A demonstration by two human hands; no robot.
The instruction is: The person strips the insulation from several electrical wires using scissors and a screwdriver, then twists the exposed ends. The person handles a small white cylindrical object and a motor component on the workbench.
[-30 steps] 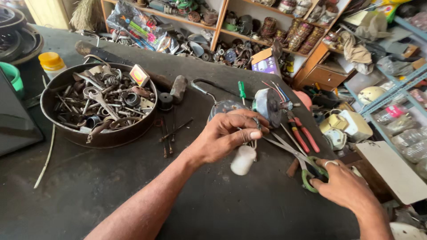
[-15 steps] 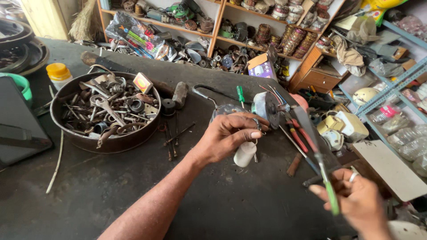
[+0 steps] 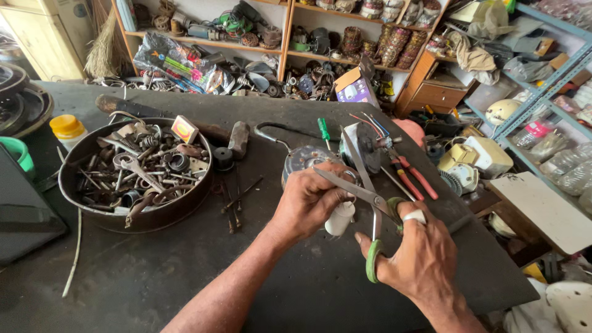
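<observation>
My left hand (image 3: pixel 310 203) is closed over a small part above a white cylindrical capacitor (image 3: pixel 340 219) on the dark workbench (image 3: pixel 154 265). In my right hand (image 3: pixel 419 259) I hold green-handled scissors (image 3: pixel 370 200), fingers through the loops, blades spread wide. One blade tip points at my left fingers, the other rises toward a small grey motor (image 3: pixel 361 148) with coloured wires behind my left hand.
A round metal pan (image 3: pixel 132 176) full of spanners, bolts and washers sits to the left. Red-handled pliers (image 3: pixel 413 176), a green screwdriver (image 3: pixel 323 131), a hammer (image 3: pixel 237 139) and a yellow-lidded jar (image 3: pixel 68 131) lie around. Cluttered shelves stand behind; the bench edge falls away at right.
My right hand lifted the scissors from the bench at right, swung them toward my left hand and spread the blades. My left hand stayed on the part.
</observation>
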